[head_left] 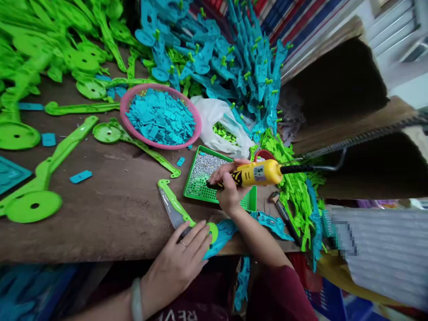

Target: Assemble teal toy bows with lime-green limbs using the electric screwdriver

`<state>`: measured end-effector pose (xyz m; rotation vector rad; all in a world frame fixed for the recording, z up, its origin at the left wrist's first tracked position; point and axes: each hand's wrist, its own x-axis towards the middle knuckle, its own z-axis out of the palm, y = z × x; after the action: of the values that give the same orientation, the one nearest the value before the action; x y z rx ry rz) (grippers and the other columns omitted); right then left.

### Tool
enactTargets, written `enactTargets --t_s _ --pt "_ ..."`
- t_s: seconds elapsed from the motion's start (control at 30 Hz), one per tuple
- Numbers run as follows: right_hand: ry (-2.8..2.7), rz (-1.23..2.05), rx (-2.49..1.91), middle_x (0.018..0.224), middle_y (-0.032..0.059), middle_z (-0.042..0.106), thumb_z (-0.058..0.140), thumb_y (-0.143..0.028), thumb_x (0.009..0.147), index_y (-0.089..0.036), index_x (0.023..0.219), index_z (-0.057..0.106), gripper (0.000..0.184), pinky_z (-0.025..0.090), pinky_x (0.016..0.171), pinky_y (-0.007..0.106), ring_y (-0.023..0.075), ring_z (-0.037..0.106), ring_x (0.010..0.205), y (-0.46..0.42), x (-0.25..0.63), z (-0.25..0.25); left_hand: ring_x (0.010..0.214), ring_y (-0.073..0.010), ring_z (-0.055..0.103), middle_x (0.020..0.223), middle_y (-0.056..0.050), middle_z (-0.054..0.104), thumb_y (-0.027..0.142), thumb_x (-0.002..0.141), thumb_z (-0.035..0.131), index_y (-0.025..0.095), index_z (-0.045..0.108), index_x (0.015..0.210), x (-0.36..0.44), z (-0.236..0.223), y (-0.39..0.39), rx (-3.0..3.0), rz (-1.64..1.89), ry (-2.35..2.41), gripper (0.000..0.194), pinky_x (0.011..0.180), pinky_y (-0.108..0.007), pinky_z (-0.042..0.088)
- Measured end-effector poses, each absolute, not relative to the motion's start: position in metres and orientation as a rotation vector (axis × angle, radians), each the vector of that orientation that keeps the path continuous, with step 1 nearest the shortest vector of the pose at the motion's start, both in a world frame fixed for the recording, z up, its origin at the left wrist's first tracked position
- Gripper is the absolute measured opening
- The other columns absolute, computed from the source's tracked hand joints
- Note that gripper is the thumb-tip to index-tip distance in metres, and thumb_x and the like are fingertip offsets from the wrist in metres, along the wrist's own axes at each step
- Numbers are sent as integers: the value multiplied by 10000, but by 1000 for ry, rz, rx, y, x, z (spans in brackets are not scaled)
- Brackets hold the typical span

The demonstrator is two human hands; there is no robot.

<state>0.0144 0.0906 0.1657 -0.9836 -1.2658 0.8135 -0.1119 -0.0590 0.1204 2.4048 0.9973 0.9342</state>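
Right hand: I have it wrapped (229, 185) around the yellow power screwdriver (257, 173), fingers closed on the grip; the nose points over the tray, contact unclear.
Left hand: spread flat here (187, 249), fingers straight and together across the green-and-grey part (176, 203), apparently to steady it; thumb hidden, so I can't tell whether it grips.
Green-and-grey part: right at the table's (113, 214) near edge, disc end over a blue piece (222, 238).
Cord: black, running off rightward from the tool's rear, likely so it clears my work area.
Green tray: perforated (202, 191), just beyond my hands, probably for easy reach; silver screws (207, 164) heap its far side.
Pink basket: rim up (198, 125), piled with flat blue tabs (160, 118).
White bag: mouth open (209, 118), small green bits (225, 133) inside.
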Motion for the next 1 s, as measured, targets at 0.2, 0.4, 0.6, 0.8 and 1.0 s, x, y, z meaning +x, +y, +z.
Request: enactTargets --t_s 0.2,0.4,0.6,0.8,1.0 --pt "-1287 781 -976 580 -114 457 599 -336 852 -304 1059 405 285 454 415 246 100 473 402 97 16 162 1446 -240 342 1516 -76 490 428 967 508 122 506 1412 -138 131 -42 2661 714 838 540 1179 -466 274" --pt "-1299 771 -1003 597 -112 440 591 -355 859 -315 1070 378 302 461 428 241 88 458 409 96 16 157 1418 -188 378 1503 13 509 185 996 369 192 487 1431 -146 123 -27 2742 650 718 451 1148 -447 337" --pt "-1305 766 -1002 615 -101 459 622 -346 850 -288 1055 422 293 459 427 232 81 480 425 101 8 156 1349 -220 470 1473 -48 540 124 982 333 128 520 1393 -140 121 -25 2774 770 730 452 1116 -437 376" --pt "-1298 762 -900 627 -83 468 546 -209 892 -306 1109 499 242 487 453 235 92 516 473 41 13 224 1333 -261 500 1459 -116 545 71 954 335 59 512 1388 -139 122 -33 2669 844 753 469 1138 -436 357" --pt "-1390 864 -934 651 -67 499 554 -250 882 -272 1229 458 361 512 436 269 116 543 478 -40 15 240 1325 -256 516 1457 -115 547 29 936 326 61 482 1413 -142 119 -33 2596 790 733 503 1147 -453 370"
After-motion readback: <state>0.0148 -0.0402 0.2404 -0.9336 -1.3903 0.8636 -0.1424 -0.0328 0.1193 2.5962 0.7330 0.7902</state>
